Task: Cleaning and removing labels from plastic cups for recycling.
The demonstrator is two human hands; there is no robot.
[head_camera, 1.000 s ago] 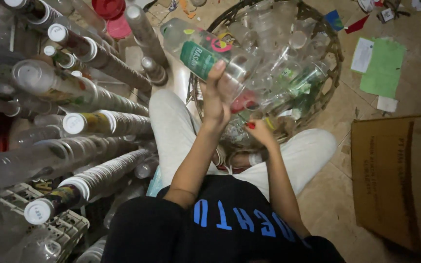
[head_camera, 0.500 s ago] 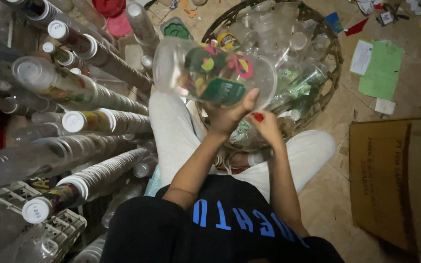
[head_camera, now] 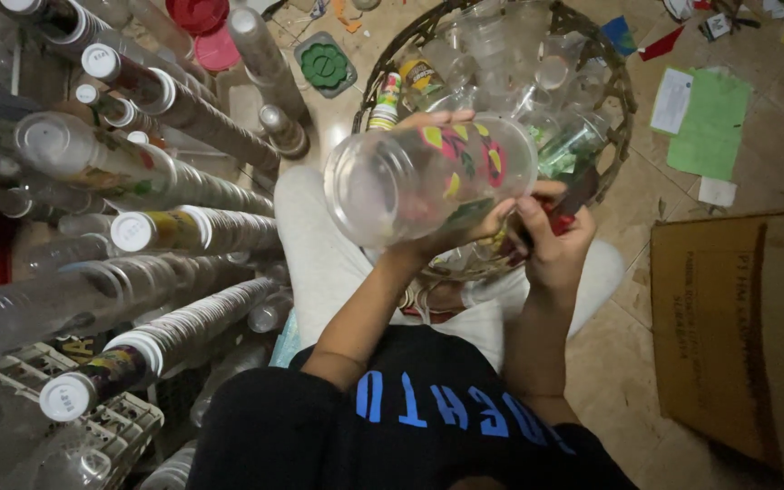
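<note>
The left hand (head_camera: 451, 238) holds a clear plastic cup (head_camera: 428, 177) with red, yellow and green print. Its grip is closed around the cup's underside, with the open mouth tipped toward the camera. The cup is held just in front of a round wire basket (head_camera: 623, 109) full of clear cups. The right hand (head_camera: 551, 240), just beside the cup's base, has its grip closed on a small red-and-dark tool (head_camera: 572, 201). Left of the basket lie long stacks of nested cups (head_camera: 183, 227); right of it sits a cardboard box (head_camera: 741, 327) on the floor.
</note>
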